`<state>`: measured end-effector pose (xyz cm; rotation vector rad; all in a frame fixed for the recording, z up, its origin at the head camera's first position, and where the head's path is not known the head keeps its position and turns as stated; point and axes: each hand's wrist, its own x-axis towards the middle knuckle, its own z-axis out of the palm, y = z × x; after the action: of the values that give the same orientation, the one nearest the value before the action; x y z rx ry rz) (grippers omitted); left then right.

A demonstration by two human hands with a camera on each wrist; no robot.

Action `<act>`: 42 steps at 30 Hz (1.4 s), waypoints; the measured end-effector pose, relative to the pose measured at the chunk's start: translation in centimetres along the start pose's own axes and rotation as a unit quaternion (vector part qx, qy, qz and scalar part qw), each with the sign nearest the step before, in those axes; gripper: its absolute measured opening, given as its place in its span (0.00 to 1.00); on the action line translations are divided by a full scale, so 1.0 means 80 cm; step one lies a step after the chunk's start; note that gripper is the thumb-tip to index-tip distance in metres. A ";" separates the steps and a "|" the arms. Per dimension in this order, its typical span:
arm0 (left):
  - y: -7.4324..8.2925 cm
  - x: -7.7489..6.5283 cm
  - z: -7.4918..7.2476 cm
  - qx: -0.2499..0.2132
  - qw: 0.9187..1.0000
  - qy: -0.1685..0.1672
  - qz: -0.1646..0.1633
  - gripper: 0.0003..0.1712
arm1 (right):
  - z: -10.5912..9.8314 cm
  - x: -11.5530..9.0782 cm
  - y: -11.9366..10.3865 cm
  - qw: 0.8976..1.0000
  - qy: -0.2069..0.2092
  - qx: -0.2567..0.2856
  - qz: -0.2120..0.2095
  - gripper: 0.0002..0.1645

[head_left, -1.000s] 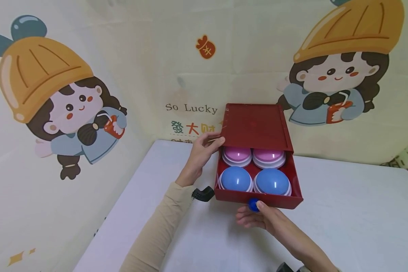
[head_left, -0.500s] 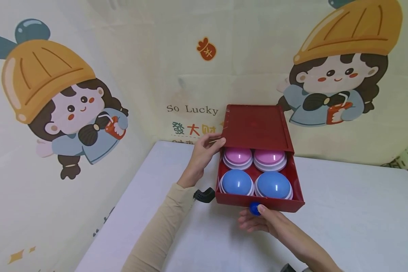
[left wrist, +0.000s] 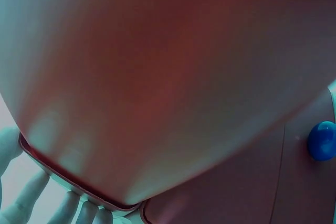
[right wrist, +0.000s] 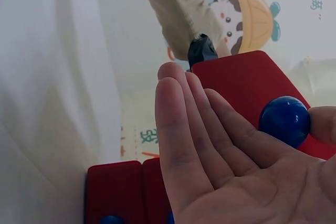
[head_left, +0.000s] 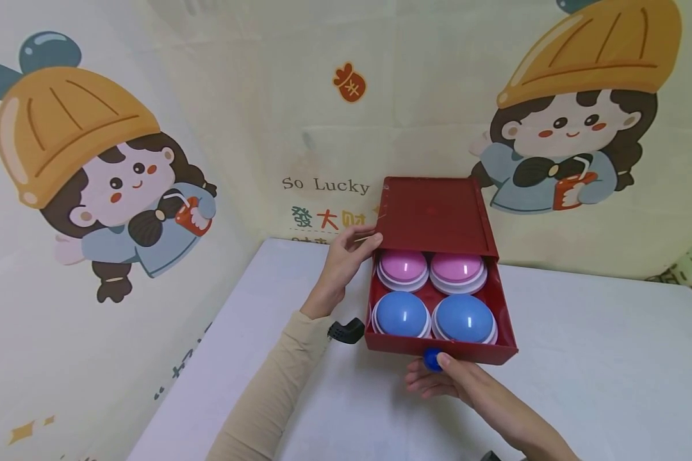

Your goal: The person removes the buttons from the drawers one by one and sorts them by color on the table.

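One drawer point(head_left: 467, 351) extends forward from a red chest point(head_left: 435, 214) above a white desk point(head_left: 600, 358). It contains four domes on white bases: two pink domes point(head_left: 403, 264) in the drawer's rear, two blue domes point(head_left: 402, 312) in its front. On the drawer's front is a blue knob point(head_left: 433, 360), held by the right hand point(head_left: 458, 376): the thumb is clamped on it against the index side, the remaining fingers straight and close together. The left hand point(head_left: 339, 261) lies left of the drawer's rear, fingers straight and slightly apart, tips against the chest.

Behind the drawer, a backdrop point(head_left: 427, 128) bears two figures point(head_left: 587, 125) in orange hats, one on either side, and one red pouch point(head_left: 350, 84). Lettering point(head_left: 325, 185) behind and left of the drawer reads "So Lucky", with "發大财" below; a lower line is partly hidden.

Only the head view shows the domes. The right wrist view adds two more knobs point(right wrist: 111, 220), cut off by its lower edge, and the characters "滴滴". In the left wrist view, a blurred red surface fills most of the frame.
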<state>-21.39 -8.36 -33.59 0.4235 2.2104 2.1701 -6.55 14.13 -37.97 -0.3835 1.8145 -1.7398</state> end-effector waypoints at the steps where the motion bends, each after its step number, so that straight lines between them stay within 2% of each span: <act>1: 0.000 0.000 0.000 0.000 1.000 0.001 0.001 0.26 | 0.000 0.000 0.000 1.000 0.000 -0.001 0.000 0.30; 9: -0.002 0.000 0.001 -0.011 1.000 0.003 0.015 0.24 | 0.002 0.000 0.001 1.000 0.005 -0.009 0.000 0.30; 18: -0.004 0.002 0.001 -0.010 1.000 0.002 0.015 0.24 | 0.002 -0.002 0.004 1.000 -0.009 -0.003 -0.005 0.30; 25: -0.028 0.016 -0.004 -0.013 1.000 0.005 0.009 0.25 | 0.003 -0.004 0.006 1.000 -0.016 0.000 -0.002 0.31; 28: -0.032 0.017 -0.004 -0.012 1.000 0.011 0.012 0.26 | 0.004 -0.004 0.005 1.000 -0.015 0.002 0.002 0.31; 33: -0.034 0.018 -0.003 -0.023 0.999 0.016 0.022 0.25 | 0.007 -0.005 0.005 1.000 -0.019 0.014 0.015 0.31; 42: -0.031 0.018 -0.004 -0.030 0.999 0.014 0.018 0.23 | 0.008 -0.007 0.008 0.999 -0.028 0.017 0.021 0.31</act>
<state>-23.27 -8.36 -35.75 0.4348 2.1628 2.2671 -5.62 14.04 -38.45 -0.3733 1.7396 -1.7128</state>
